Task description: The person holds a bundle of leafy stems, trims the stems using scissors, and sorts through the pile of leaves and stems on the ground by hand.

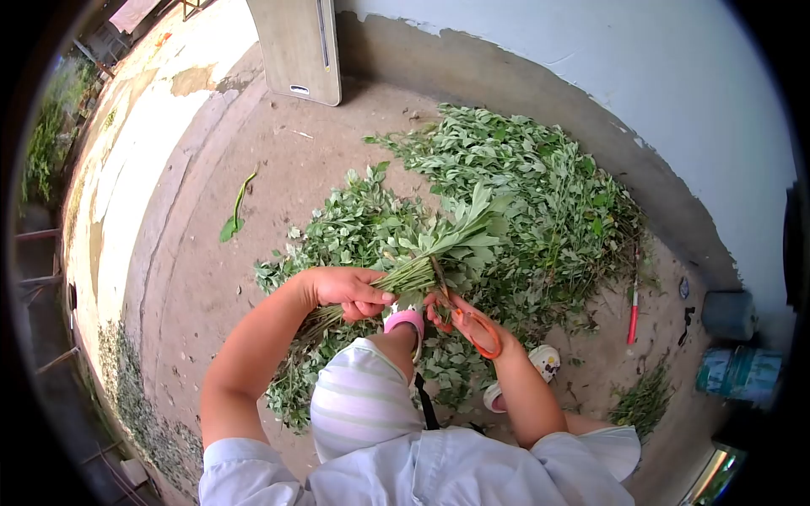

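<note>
A bundle of leafy green stems (412, 274) is gripped in my left hand (353, 292), its leaves fanning out to the upper right and the stem ends pointing lower left. My right hand (460, 319) is closed on scissors with orange handles (484, 336); their blades point up and touch the stems beside the leaves. Whether the blades are apart is hard to make out. Under and around both hands lies a loose heap of cut greens (363, 221). A larger heap (540, 185) spreads behind it toward the wall.
A wooden board (299, 51) leans at the back. On the right are a red-handled tool (633, 316), a blue-green bucket (738, 374), a dark container (727, 315) and a small plant pile (643, 401). One stem (239, 207) lies apart on the floor at left.
</note>
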A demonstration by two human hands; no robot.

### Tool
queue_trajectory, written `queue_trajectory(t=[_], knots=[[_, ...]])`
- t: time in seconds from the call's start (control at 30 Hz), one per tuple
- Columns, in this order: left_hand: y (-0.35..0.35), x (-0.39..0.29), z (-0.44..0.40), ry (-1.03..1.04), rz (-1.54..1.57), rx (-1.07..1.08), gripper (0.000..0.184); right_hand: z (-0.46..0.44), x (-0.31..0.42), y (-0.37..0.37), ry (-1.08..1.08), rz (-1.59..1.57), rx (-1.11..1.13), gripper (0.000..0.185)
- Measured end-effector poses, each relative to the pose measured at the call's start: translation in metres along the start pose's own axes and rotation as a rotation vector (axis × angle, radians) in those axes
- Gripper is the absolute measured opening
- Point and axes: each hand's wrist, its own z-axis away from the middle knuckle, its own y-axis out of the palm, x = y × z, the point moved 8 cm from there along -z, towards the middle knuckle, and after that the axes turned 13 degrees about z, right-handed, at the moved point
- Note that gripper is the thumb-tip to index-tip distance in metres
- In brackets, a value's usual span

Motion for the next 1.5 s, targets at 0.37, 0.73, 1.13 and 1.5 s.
queue_trajectory(t=[0.37, 0.73, 1.13, 1.5], knots=[[-0.008, -0.011, 0.0, 0.086, 0.029, 0.002, 0.012, 0.007, -0.005, 0.012, -0.029, -0.115, 0.039, 0.061], [0.001, 0.01, -0.015, -0.073, 0.149, 0.076, 0.013, -0.007, 0.008, 0.004, -0.159, -0.119, -0.063, 0.056], [0.013, 0.002, -0.022, -0.073, 0.017, 0.054, 0.012, -0.001, 0.012, -0.011, -0.151, -0.036, -0.183, 0.066], [0.019, 0.017, -0.027, -0.148, -0.035, 0.098, 0.015, 0.0, 0.018, -0.007, -0.062, 0.082, -0.219, 0.065]])
